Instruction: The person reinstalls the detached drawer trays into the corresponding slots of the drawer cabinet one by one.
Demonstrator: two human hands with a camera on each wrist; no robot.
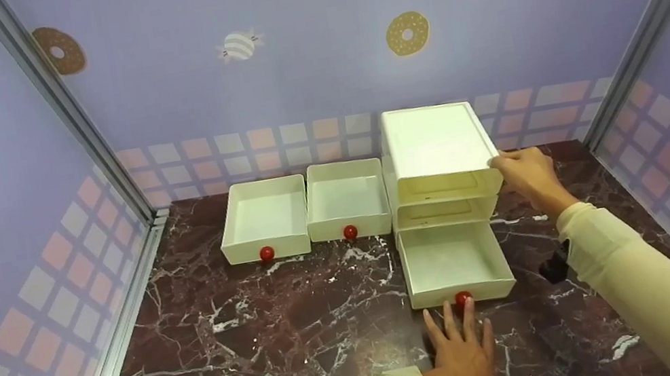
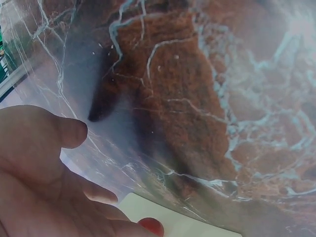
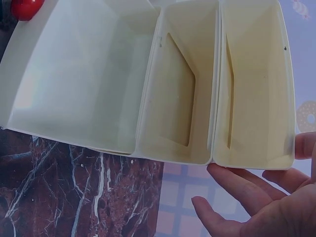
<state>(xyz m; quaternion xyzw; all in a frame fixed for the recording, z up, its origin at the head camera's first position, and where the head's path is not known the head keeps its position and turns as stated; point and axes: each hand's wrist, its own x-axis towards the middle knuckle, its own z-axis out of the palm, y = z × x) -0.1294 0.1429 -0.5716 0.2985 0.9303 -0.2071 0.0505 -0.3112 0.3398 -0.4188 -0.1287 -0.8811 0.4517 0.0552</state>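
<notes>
A white drawer cabinet (image 1: 437,139) stands against the back wall, with two bare slots above its lowest drawer (image 1: 454,256). That drawer is pulled out at the front and has nothing in it. My left hand (image 1: 460,352) lies before it with fingers extended and spread, the fingertips at the red knob (image 1: 463,299). In the left wrist view the knob (image 2: 151,226) shows beside those fingers. My right hand (image 1: 529,174) holds the cabinet's top front right corner. In the right wrist view its fingers (image 3: 247,190) lie along the cabinet's side by the upper slots (image 3: 256,98).
Two loose white drawers, one at the left (image 1: 266,210) and one beside the cabinet (image 1: 347,199), sit side by side at the back, each with a red knob. Dark marbled tabletop (image 1: 278,336) extends in front. Patterned purple walls (image 1: 314,67) enclose the back and both sides.
</notes>
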